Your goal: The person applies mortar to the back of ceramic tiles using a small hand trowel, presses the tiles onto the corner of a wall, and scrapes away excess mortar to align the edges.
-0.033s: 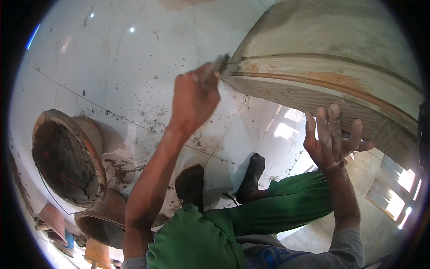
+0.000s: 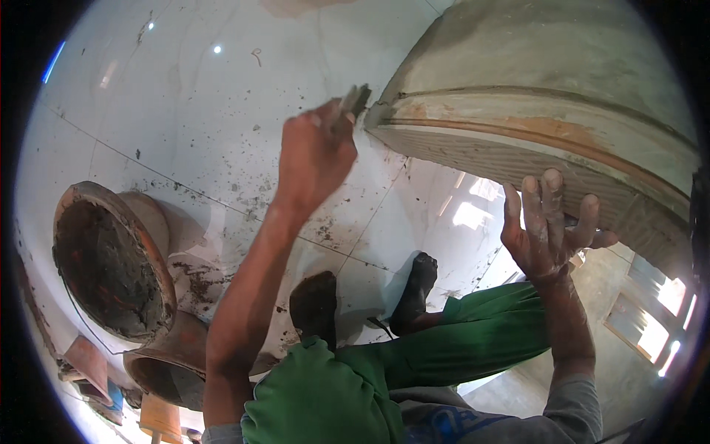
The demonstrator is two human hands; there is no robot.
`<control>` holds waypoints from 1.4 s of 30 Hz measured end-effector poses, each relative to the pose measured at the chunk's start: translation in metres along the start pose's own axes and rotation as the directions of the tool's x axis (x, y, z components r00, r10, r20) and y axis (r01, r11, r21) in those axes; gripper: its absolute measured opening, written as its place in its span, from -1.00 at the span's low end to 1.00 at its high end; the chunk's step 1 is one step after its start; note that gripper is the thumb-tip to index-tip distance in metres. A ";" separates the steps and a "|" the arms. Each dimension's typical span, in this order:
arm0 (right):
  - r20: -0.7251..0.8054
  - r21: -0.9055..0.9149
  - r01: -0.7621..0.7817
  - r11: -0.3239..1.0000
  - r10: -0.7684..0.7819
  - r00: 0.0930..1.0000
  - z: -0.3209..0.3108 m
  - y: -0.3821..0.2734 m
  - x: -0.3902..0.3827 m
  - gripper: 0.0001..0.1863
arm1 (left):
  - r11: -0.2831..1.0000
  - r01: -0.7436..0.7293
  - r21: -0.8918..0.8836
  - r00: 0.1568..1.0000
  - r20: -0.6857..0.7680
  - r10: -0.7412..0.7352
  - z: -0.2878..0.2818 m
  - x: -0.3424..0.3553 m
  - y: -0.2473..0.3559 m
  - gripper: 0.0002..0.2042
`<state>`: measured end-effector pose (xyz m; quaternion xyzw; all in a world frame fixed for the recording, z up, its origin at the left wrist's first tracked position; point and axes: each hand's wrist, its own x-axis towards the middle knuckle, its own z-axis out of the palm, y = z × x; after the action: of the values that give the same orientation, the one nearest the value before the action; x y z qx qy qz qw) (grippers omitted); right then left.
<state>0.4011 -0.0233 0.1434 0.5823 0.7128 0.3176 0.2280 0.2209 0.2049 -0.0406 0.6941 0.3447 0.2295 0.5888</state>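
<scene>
**Tool (image 2: pixel 359 100) drawn back from the left end of the slab (image 2: pixel 518 111)**

A pale, glossy tiled floor (image 2: pixel 222 148) spreads across the room, with dark spatters (image 2: pixel 325 233) on it and bright light patches (image 2: pixel 472 215) below the slab. The slab curves in at the upper right, plastered grey on top, with banded edging and a grooved underside. At lower left, one bucket (image 2: pixel 148 211) holds wet grey mortar (image 2: pixel 111 274); a second bucket (image 2: pixel 185 340) lies just below it.

The right hand (image 2: pixel 543 240) is spread, palm showing, at the slab's underside; whether it touches, I cannot tell. The left hand (image 2: pixel 318 159) is clenched around the tool, a small, grey-smeared piece too blurred to identify. Compared with the earlier view, this hand and tool sit slightly farther left, leaving a narrow gap beside the slab's end, so the tool probably no longer presses there.
</scene>
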 end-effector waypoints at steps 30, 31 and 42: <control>-0.097 0.054 -0.072 0.996 0.077 0.992 0.009 -0.002 -0.001 -0.53 | 0.982 -0.059 0.180 0.981 0.195 0.023 0.053 0.065 -0.016 -0.83; -0.088 0.056 -0.078 0.995 0.082 0.993 0.009 -0.002 -0.001 -0.53 | 0.990 -0.069 0.122 0.966 0.256 0.036 0.049 0.066 -0.013 -0.83; -0.091 0.050 -0.033 0.998 0.038 0.995 0.010 0.000 -0.001 -0.57 | 0.998 0.058 -0.024 0.992 0.114 -0.055 -0.001 0.052 -0.010 -0.71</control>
<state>0.4083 -0.0224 0.1360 0.5850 0.7195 0.3306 0.1753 0.2523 0.2453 -0.0542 0.6879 0.3270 0.1777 0.6231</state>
